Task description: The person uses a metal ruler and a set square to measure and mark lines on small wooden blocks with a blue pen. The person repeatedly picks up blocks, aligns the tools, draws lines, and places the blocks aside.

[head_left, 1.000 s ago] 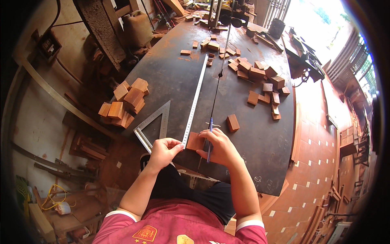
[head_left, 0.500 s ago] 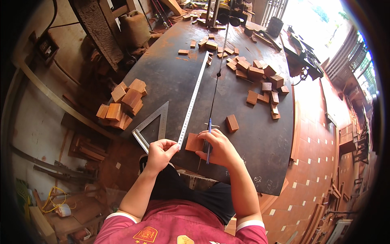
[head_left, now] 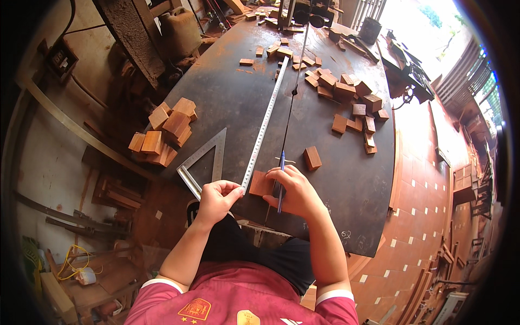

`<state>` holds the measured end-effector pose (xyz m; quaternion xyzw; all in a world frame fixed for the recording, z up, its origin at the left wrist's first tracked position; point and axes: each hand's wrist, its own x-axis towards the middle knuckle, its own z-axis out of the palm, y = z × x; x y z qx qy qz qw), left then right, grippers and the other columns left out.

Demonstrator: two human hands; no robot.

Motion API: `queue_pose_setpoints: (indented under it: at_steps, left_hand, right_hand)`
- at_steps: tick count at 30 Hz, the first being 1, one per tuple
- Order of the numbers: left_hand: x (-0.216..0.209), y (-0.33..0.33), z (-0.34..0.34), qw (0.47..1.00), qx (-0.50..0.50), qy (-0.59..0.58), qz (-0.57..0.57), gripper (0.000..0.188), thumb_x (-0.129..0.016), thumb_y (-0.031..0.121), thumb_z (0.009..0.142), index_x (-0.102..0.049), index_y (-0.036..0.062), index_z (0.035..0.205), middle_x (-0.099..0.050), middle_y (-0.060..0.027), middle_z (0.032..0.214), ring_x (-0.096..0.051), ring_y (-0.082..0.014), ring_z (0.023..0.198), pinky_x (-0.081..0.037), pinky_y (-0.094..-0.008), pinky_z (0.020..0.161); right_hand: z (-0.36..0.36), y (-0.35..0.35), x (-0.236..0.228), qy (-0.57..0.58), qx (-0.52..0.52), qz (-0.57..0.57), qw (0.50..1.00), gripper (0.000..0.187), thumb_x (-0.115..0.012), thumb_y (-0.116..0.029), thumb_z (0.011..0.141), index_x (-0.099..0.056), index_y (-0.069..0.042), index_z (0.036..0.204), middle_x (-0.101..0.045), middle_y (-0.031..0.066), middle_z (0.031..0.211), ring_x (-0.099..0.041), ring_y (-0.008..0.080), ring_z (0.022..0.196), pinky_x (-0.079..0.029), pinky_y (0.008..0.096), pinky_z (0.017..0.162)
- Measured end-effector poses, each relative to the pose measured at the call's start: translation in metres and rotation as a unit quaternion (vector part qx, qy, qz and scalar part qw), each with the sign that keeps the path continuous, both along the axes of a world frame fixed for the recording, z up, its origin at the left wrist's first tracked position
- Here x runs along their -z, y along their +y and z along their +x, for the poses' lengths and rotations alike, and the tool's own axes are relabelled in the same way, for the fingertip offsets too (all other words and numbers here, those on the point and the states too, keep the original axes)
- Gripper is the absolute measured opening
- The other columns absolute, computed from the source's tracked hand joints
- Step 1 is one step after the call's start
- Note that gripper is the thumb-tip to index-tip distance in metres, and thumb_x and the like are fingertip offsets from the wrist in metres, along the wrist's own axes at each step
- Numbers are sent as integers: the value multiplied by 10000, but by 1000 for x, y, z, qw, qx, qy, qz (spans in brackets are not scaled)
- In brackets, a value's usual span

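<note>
My left hand (head_left: pixel 219 201) pinches the near end of a long pale steel ruler (head_left: pixel 262 130) between thumb and fingers. The ruler stretches away across the dark tabletop, its far end by some small wooden blocks. At the ruler's right side, a reddish wooden block (head_left: pixel 260 184) lies partly under my right hand (head_left: pixel 295 189). That hand is closed round a blue pen (head_left: pixel 282 157), which stands steeply between its fingers; the fingertips are at the block's right edge. A metal set square (head_left: pixel 219 157) rests left of the ruler. Another block (head_left: pixel 312 158) sits just beyond my right hand.
The dark table (head_left: pixel 216 97) has a long slot running away from me. One pile of wooden blocks (head_left: pixel 176 124) is at its left edge. Several more blocks (head_left: pixel 344 92) lie scattered to the far right. A tiled floor (head_left: pixel 406 216) stretches beyond the right edge.
The ruler's far end has shifted slightly right and farther away, now reaching the scattered small blocks. The whole view has moved a little. Both hands keep their grips.
</note>
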<state>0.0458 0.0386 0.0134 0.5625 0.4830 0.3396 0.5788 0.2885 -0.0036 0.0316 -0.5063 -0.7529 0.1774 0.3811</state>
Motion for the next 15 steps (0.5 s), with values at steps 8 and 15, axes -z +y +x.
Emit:
queue_pose_setpoints:
  at_steps: [8, 15]
  left_hand:
    - [5, 0, -1, 1000, 20, 19, 7, 101, -730, 31, 917, -736, -55, 968, -749, -87, 859, -691, -104, 768, -559, -241, 740]
    - [2, -1, 1, 1000, 9, 19, 7, 103, -733, 30, 917, -736, -57, 973, -749, -85, 859, -692, -99, 770, -560, -238, 739]
  right_hand:
    - [0, -1, 2, -11, 4, -5, 1000, 483, -884, -144, 681, -643, -68, 1092, -684, 80, 1060, -622, 312, 1016, -529, 410, 893]
    - [0, -1, 2, -13, 4, -3, 1000, 482, -886, -148, 679, -647, -71, 1090, -684, 79, 1073, -624, 311, 1017, -531, 412, 892]
